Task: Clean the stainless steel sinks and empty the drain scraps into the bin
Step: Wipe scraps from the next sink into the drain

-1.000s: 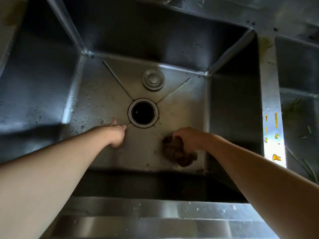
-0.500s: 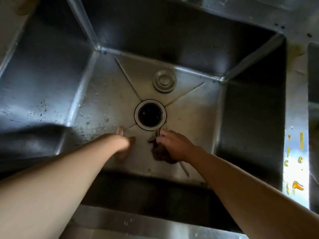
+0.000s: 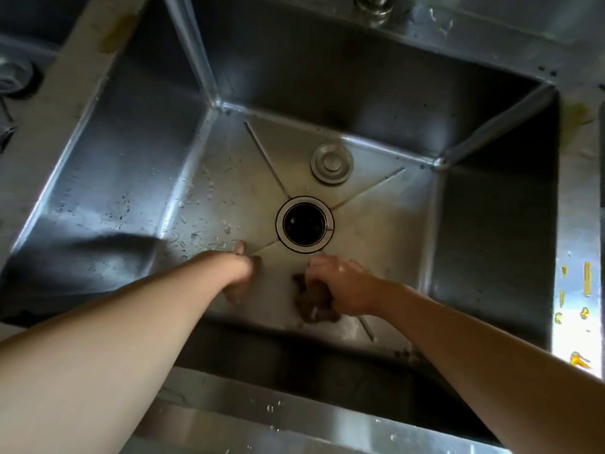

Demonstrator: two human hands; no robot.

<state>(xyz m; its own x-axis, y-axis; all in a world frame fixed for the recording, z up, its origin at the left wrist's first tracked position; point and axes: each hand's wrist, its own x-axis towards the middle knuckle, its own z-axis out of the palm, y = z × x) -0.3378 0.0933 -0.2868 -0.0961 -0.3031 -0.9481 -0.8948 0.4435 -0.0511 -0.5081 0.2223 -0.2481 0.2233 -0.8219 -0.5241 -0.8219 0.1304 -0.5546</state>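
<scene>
Both arms reach down into the stainless steel sink point(image 3: 131, 165). The right hand point(image 3: 342, 291) grips a dark brown scouring pad point(image 3: 309, 304) on its floor; the left hand point(image 3: 240, 273) rests beside it, fingers unclear. Just beyond both hands lies the round open drain hole point(image 3: 305, 224), and farther off the round metal drain stopper point(image 3: 332, 163).

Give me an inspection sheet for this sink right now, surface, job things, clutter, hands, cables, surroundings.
Surface: sink floor wet, with droplets and small scraps at left.
Job's things: drain open, strainer out; stopper lies on the floor behind the drain; brown scrubber sits on the floor in front of the drain.
Clutter: dark crumbs at the front right corner.
Hands: left hand rests on the floor, grip unclear; right hand grips the scrubber.
Cables: nothing seen.
Surroundings: faucet base at the back rim; yellow bits on the right ledge; another drain in the sink at far left.
</scene>
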